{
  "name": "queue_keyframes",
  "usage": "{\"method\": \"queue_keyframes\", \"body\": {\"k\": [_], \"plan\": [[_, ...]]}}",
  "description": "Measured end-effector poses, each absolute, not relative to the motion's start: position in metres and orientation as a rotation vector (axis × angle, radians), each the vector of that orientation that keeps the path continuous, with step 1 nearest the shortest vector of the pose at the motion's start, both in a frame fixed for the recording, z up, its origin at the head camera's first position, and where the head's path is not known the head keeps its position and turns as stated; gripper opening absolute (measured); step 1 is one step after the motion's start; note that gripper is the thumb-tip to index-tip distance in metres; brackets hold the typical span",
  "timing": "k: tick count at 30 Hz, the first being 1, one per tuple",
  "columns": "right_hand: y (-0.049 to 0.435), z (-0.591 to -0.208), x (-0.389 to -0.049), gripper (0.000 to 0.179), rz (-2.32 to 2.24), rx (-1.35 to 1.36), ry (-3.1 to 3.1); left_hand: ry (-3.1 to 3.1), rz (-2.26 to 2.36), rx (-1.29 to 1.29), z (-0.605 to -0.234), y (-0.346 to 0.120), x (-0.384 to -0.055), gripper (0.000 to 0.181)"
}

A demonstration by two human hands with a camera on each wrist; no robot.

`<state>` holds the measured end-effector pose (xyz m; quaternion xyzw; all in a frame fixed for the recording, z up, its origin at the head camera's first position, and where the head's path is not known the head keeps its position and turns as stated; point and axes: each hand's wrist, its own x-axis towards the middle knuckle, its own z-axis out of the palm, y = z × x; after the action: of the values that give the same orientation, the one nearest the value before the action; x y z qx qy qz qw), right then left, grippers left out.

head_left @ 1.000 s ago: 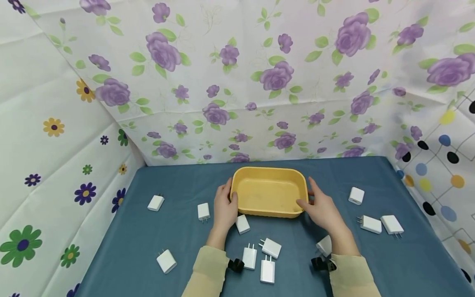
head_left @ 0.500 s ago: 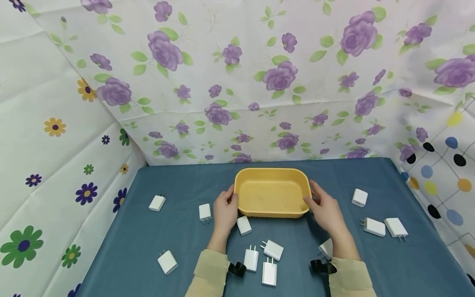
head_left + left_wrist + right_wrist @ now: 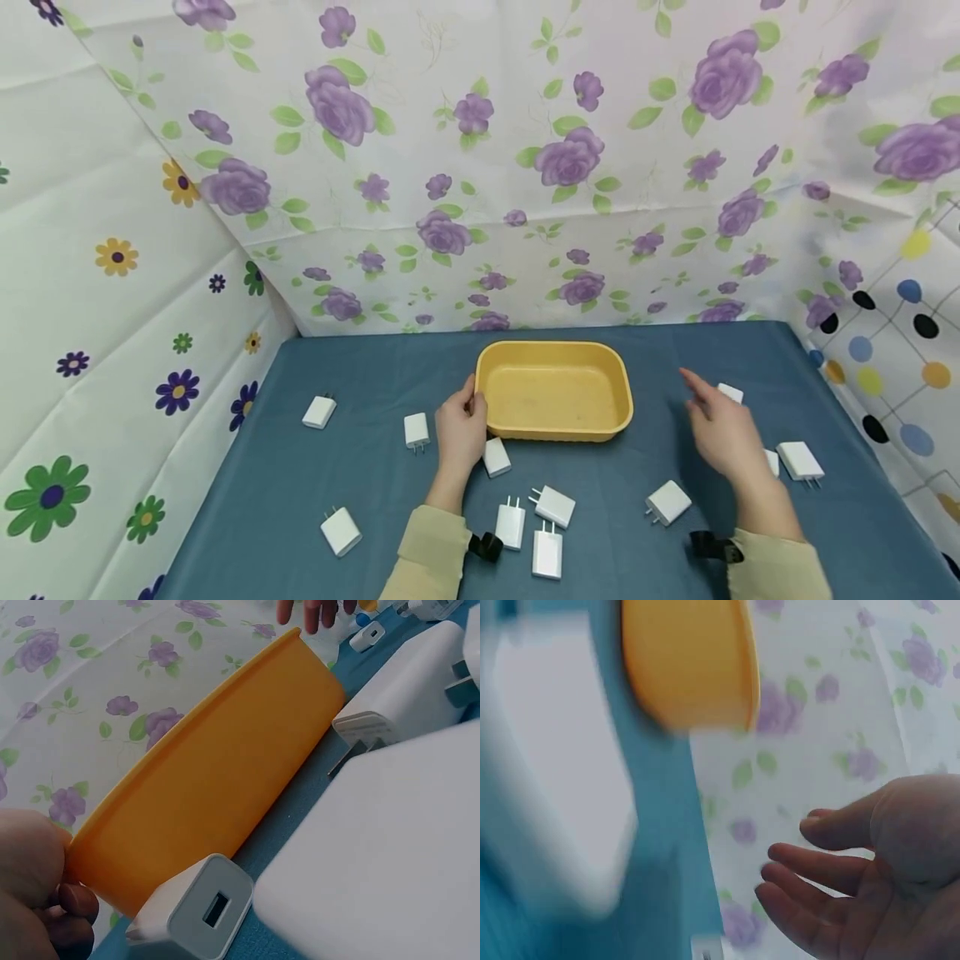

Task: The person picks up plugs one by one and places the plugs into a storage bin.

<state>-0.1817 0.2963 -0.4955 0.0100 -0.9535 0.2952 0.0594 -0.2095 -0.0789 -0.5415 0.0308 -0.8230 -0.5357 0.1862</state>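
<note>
A yellow plastic tray (image 3: 555, 396) stands near the back of the blue-covered table. My left hand (image 3: 461, 425) pinches its left end at the rim, the thumb near the edge and the other fingers curled below. To the tray's right my right hand (image 3: 726, 432) hovers apart from it with relaxed, spread fingers, touching nothing; the right wrist view shows its palm side (image 3: 847, 877). A white USB charger plug (image 3: 496, 457) lies just in front of the tray, close to my left wrist. Two more chargers are partly hidden behind the right hand, one of them a white charger (image 3: 731, 392).
Several white chargers lie scattered: a charger (image 3: 319, 412) and another charger (image 3: 341, 532) at left, a charger (image 3: 667, 502) in front at right, a charger (image 3: 800, 461) at far right, and a cluster including a charger (image 3: 547, 553) between the forearms. Floral cloth (image 3: 450, 275) hangs behind.
My right hand has let go of the tray's right end and moved off to the right, uncovering the charger by its wrist. The left hand stays on the tray, which has shifted slightly rightward.
</note>
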Motion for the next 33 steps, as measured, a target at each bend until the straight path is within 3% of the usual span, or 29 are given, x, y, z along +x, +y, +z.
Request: {"method": "queue_keyframes", "body": {"k": [7, 13, 16, 21, 33], "plan": [[0.36, -0.506, -0.196, 0.053, 0.563, 0.137, -3.06, -2.317, -1.493, 0.106, -0.543, -0.079, -0.209, 0.035], [0.392, -0.514, -0.205, 0.071, 0.449, 0.297, -3.237, -2.331, -1.484, 0.122, -0.543, -0.079, -0.209, 0.035], [0.397, -0.516, -0.21, 0.071, 0.418, 0.376, -3.256, -2.331, -1.477, 0.119, -0.542, -0.078, -0.209, 0.036], [0.397, -0.519, -0.214, 0.056, 0.335, 0.402, -3.212, -2.333, -1.494, 0.114, -0.541, -0.078, -0.208, 0.036], [0.386, -0.518, -0.213, 0.059, 0.355, 0.246, -3.204, -2.347, -1.526, 0.128, -0.538, -0.077, -0.207, 0.037]]}}
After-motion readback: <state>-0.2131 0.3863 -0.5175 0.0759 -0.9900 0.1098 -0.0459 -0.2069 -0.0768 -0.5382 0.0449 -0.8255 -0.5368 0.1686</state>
